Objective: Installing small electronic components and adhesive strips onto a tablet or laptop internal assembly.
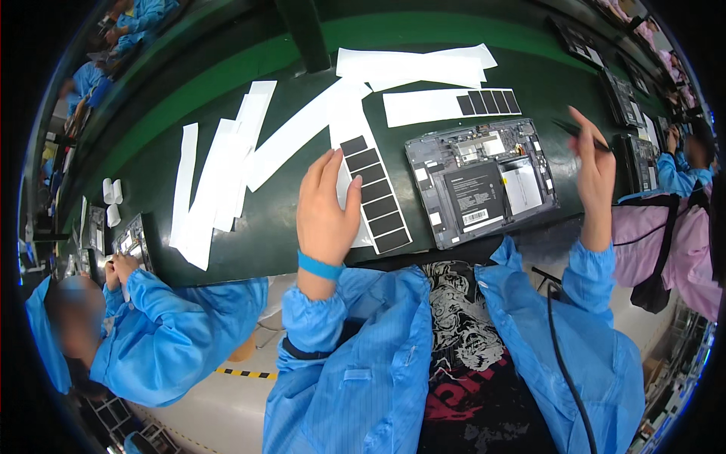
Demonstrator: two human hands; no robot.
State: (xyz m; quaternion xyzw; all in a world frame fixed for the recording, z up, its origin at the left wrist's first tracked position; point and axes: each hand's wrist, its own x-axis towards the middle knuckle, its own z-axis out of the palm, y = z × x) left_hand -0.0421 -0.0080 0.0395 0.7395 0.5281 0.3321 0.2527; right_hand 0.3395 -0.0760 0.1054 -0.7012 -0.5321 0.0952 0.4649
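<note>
My left hand (327,212), with a blue band at the wrist, lies with its fingers stretched out at the left edge of a white backing strip (340,113) that carries a column of black rectangular stickers (373,191). Right of that strip, an opened laptop base (439,160) shows its circuit board, a black battery (473,195) and a silver panel (523,185). Past the base's right edge, my right hand (594,170) is raised, closed on slim black tweezers (566,126). The tips point left, and I cannot make out anything between them.
Several white strips (204,193) lie overlapping on the green table (283,219) at left and far side. Another strip (420,107) with black stickers lies beyond the laptop base. A co-worker in blue (178,325) sits at left; someone in pink (643,238) is at right.
</note>
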